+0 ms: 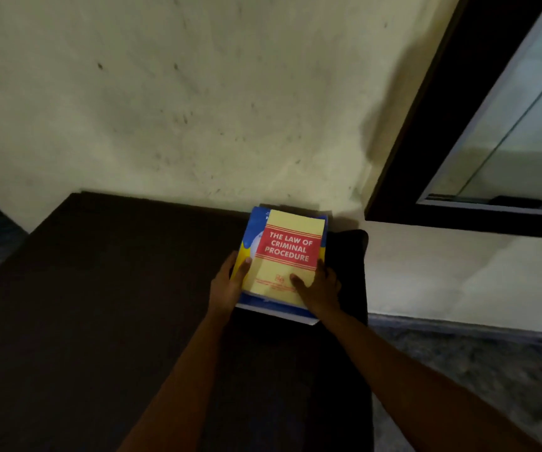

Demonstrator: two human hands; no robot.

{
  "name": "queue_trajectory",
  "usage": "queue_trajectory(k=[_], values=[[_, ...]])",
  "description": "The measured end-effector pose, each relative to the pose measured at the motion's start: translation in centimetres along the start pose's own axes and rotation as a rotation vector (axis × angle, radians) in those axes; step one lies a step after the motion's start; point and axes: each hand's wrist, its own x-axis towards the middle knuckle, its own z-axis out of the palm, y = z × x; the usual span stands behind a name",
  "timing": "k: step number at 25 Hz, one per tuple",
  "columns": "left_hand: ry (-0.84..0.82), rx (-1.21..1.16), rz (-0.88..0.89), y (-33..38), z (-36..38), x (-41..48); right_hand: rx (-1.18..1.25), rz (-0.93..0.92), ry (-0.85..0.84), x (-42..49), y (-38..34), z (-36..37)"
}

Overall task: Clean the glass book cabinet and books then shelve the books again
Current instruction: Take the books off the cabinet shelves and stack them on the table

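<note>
1. Looking down at a dark brown worktop (pixel 100 288) pushed up against a scuffed cream wall (pixel 165 93), with both bare forearms reaching in from the bottom of the view.
2. The book stack (pixel 279 313) sits at the far right end of the worktop, its back edge almost at the wall. On top is a yellow book (pixel 287 252) with a red panel reading "THE LAW OF CRIMINAL PROCEDURE". Under it is a bigger blue book (pixel 250 230) that sticks out on the left and along the near edge. There's a white edge at the very bottom, but I can't tell if that's another book or just the pages.
3. The left hand (pixel 230 282) is on the stack's left side. Its grip is wrapped round that edge, with the thumb lying on the blue cover right beside the yellow book. The fingers are hidden down the side.
4. The right hand (pixel 320 288) is at the near right corner. Its grip is closed on the stack, thumb pressed flat on the yellow cover and the fingers curled over the right edge.
5. Just right of the stack there's a black rounded thing (pixel 349 252), too dark to say what it is.
6. The glass book cabinet (pixel 426 125) is up in the top right, well apart from the books: a dark frame with a pale inner trim around the glass panes.
7. A speckled grey floor (pixel 458 370) shows at lower right, below the wall.
</note>
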Motion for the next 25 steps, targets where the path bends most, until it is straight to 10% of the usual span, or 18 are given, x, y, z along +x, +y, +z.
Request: queue_trajectory(k=[9, 16, 25], values=[[-0.269, 0.371, 0.349, -1.4, 8.5, -12.2, 0.183, -0.002, -0.029, -14.2, 10.7, -10.8], [-1.013, 0.795, 0.456, -3.9, 34.8, -20.5, 0.110, 0.370, 0.205, -26.9, 34.0, -28.7], [-1.314, 0.723, 0.150, -5.2, 70.8, -35.3, 0.541, 0.873, 0.669, -48.4, 65.6, -42.1]])
